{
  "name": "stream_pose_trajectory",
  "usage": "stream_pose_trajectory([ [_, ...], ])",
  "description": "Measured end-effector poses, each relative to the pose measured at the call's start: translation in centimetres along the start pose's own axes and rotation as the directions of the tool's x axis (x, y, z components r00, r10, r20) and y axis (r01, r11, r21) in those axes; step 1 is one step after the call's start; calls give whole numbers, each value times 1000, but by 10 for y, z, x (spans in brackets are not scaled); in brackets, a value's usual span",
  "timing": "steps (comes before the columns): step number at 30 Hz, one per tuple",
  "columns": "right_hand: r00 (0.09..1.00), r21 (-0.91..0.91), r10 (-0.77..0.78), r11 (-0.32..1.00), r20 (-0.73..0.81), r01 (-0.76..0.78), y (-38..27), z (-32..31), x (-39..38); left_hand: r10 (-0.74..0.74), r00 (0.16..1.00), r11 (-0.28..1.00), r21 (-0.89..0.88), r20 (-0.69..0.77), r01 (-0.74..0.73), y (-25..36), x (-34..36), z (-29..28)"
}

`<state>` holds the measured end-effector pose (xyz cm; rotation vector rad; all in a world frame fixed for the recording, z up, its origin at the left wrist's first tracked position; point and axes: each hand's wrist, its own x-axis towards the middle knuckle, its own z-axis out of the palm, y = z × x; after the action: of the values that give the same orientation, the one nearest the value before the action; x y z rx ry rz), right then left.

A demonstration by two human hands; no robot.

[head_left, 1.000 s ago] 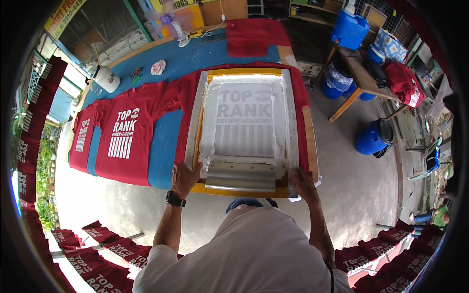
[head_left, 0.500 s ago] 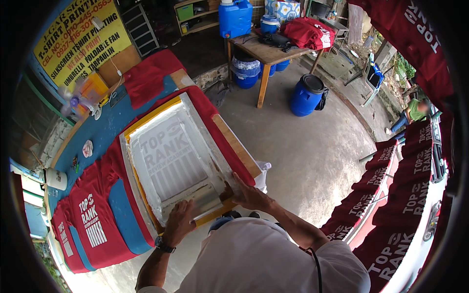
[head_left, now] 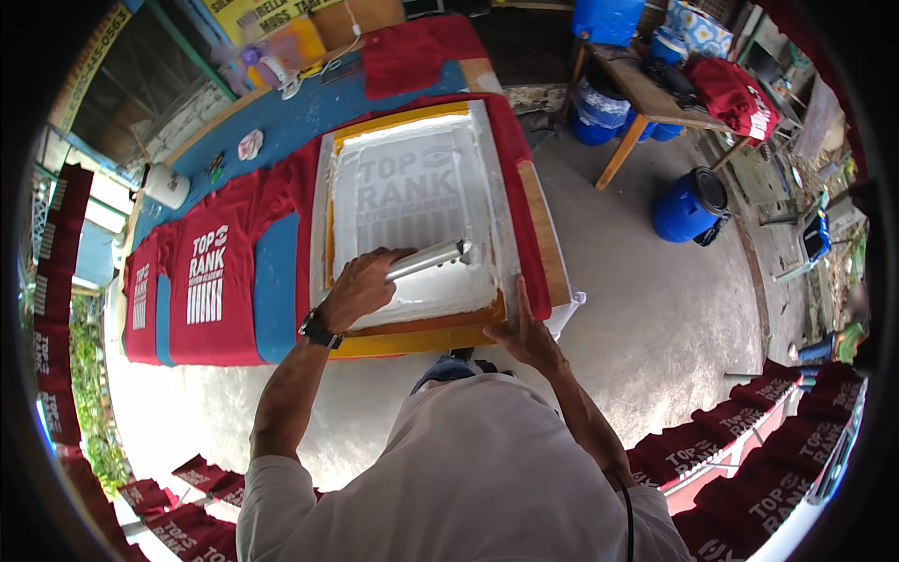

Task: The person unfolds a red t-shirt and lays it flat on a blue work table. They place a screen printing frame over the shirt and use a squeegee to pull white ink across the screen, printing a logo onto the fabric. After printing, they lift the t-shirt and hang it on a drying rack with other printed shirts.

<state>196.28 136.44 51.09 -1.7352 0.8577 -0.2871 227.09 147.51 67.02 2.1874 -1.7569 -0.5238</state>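
My left hand [head_left: 363, 287], with a black watch at its wrist, is closed round the silver handle of a squeegee [head_left: 429, 259]. The squeegee slants over the near part of a silkscreen frame [head_left: 408, 339], which has yellow and whitish sides. Through its mesh [head_left: 403, 178] a lettered design shows, and pale ink lies along the inside edges. My right hand [head_left: 526, 335] rests at the frame's near right corner, fingers stretched out and thumb apart. Beneath the frame is a dark red T-shirt [head_left: 530, 211]; most of it is hidden.
Printed red shirts [head_left: 242, 318] lie to the left on the blue table [head_left: 273, 281]. A white container [head_left: 167, 185] stands at the far left, a small fan [head_left: 257, 64] at the back. Right of the table are a blue drum [head_left: 688, 208] and a wooden table [head_left: 646, 89]. Printed shirts [head_left: 702, 440] hang behind right.
My left hand, empty and over the frame's near edge before, now grips the squeegee and is farther in over the screen. My right hand stays by the near right corner. The view has turned.
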Motion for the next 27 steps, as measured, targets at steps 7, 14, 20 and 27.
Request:
stream_pose_trajectory([
  [7,997,-58,49,997,57,-46,-11,2,-7,41,999,986,166,-25,-36,22,-47,14],
  [14,1000,-58,-25,998,-4,25,-14,5,2,12,1000,982,190,6,-13,33,-69,59],
  [20,996,-37,80,996,42,-79,-31,-1,7,28,996,960,280,-86,-3,27,-66,84],
  [27,999,-20,-44,999,2,44,-32,2,12,93,972,957,290,-217,-26,-5,-36,92],
])
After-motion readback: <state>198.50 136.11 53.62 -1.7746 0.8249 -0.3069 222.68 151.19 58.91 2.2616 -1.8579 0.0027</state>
